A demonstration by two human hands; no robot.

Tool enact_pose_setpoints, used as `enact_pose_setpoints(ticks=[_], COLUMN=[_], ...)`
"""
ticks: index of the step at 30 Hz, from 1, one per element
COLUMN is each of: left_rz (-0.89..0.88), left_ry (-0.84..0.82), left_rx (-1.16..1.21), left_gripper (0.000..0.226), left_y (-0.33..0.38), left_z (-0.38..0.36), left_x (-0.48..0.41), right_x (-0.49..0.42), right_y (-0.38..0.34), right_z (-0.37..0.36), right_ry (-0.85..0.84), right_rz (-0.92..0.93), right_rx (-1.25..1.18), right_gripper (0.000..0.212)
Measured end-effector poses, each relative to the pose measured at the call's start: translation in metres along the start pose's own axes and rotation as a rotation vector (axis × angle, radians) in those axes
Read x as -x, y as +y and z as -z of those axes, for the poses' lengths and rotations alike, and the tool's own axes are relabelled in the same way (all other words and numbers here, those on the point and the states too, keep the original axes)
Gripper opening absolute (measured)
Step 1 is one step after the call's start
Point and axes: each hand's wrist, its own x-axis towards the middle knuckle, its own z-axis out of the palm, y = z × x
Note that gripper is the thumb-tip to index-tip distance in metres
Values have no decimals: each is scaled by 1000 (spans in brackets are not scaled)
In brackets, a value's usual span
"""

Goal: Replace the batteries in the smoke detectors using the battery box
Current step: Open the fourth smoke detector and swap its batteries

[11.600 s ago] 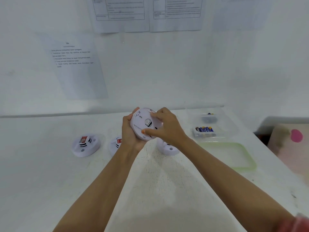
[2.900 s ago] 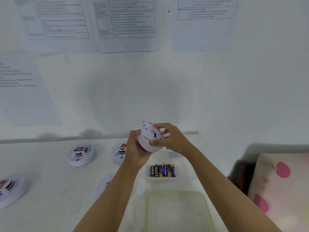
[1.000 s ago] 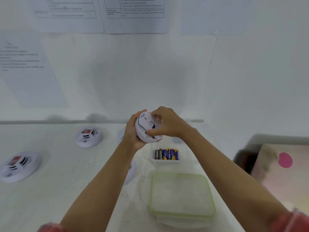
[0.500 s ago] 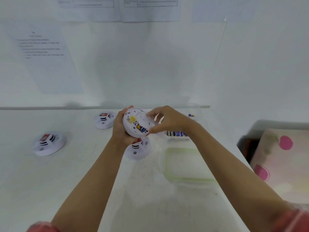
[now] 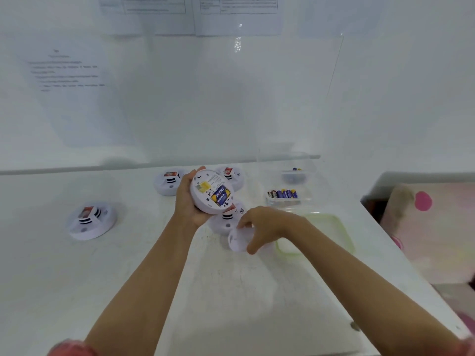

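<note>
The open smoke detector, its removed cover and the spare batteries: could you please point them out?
open smoke detector [image 5: 210, 194]: head view, middle of its exposed back.
cover [image 5: 237, 242]: head view, its visible white face.
spare batteries [image 5: 282, 194]: head view, middle of the row.

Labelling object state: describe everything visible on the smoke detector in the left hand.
The smoke detector is a round white plastic disc, held tilted above the table, back toward the camera. The left hand grips its left rim and underside; nothing else touches it. Its battery bay is open, a blue-and-yellow battery seated inside, beside a yellow sticker and an unreadable white label. The right hand holds a white cover down at the table.
</note>
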Motion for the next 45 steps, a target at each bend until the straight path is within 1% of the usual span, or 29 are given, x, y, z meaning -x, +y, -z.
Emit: enact_pose_setpoints(ticks=[2, 5, 8, 12, 15, 18, 19, 21, 23, 24, 26, 30, 32, 34, 36, 40, 42, 45], left_rz=[2, 5, 10, 26, 49, 63, 62, 46, 38, 32, 24, 30, 28, 13, -4, -44, -64, -81], left_ry=[6, -14, -32, -89, -133, -118, -111, -117, -146, -159, -181, -219, -189, -147, -122, -96, -72, -32], left_rx=[2, 1, 8, 13, 14, 38, 53, 65, 74, 85, 88, 3, 29, 62, 68, 41, 43, 54], left_gripper=[25, 33, 28, 25, 27, 35, 34, 24, 16, 19, 20, 20, 22, 22, 21, 23, 25, 40], left_y=[0, 0, -1, -3, -5, -6, -6, -5, -6, -7, -7, -11, -15, -19, -25, -38, -46, -57], left_z=[-2, -6, -7, -9, -15, -16, -16, -19, -26, -29, -37, -54, -60, -65, -69, -83, -92, -100], left_x=[-1, 0, -3, -3, 1, 1, 0, 0, 1, 0, 0, -1, -6, -17, -29, -51, -61, -76], right_x=[-3, -7, -8, -4, 0, 3, 3, 2, 0, -2, -5, -10, -12, -13, -12, -15, -20, -29], right_y=[-6, -11, -12, -10, -7, -1, 2, 5, 5, 5, 2, 0, 3, 9, 18, 47, 66, 93], right_z=[-8, -13, -14, -6, 1, 14, 20, 32, 42, 45, 48, 44, 41, 42, 49, 67, 76, 85], right_ry=[-15, -26, -20, -18, 6, 124, 186, 350, 534, 607, 668, 670, 707, 751, 751, 697, 629, 525], right_rz=[15, 31, 49, 70, 79, 60, 51, 18, -29, -56, -96, -56, -93, -125, -124, -111, -96, -65], right_rx=[82, 157, 218, 136, 38, -66, -108, -241, -384, -433, -488, -482, -490, -481, -497, -514, -545, -606], right_gripper=[66, 63, 60, 65, 57, 36, 28, 18, 15, 16, 21, 34, 42, 45, 44, 41, 41, 35])
